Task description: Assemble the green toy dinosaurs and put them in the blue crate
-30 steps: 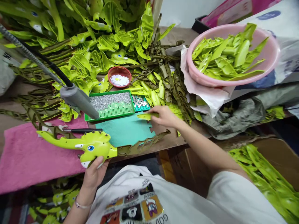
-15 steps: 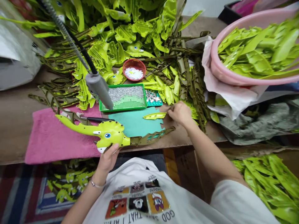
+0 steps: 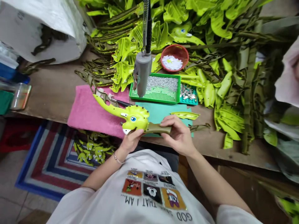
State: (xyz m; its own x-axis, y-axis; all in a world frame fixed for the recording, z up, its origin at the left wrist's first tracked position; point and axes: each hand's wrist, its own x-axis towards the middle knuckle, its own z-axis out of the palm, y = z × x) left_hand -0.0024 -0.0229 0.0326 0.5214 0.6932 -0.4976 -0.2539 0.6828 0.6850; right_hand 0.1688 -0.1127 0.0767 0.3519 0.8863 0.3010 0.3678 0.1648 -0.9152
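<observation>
I hold a lime-green toy dinosaur head [image 3: 130, 116] with a blue eye and a long horn, joined to an olive spine strip [image 3: 201, 127]. My left hand [image 3: 132, 140] grips it from below at the jaw. My right hand [image 3: 177, 133] is closed round the olive strip just behind the head. A loose green shell piece [image 3: 185, 115] lies on the teal mat [image 3: 161, 112] beyond my right hand.
A hanging grey electric screwdriver [image 3: 142, 73] dangles over a green tray of screws [image 3: 161, 88]. A red bowl [image 3: 174, 57] of white parts, a pink towel [image 3: 91, 112] and heaps of green and olive shells [image 3: 217, 90] cover the bench. More dinosaur heads [image 3: 93, 149] lie on the striped rug.
My right hand let the loose green piece lie on the mat and came back to grip the olive strip. My view swung left, so the pink basin left the frame.
</observation>
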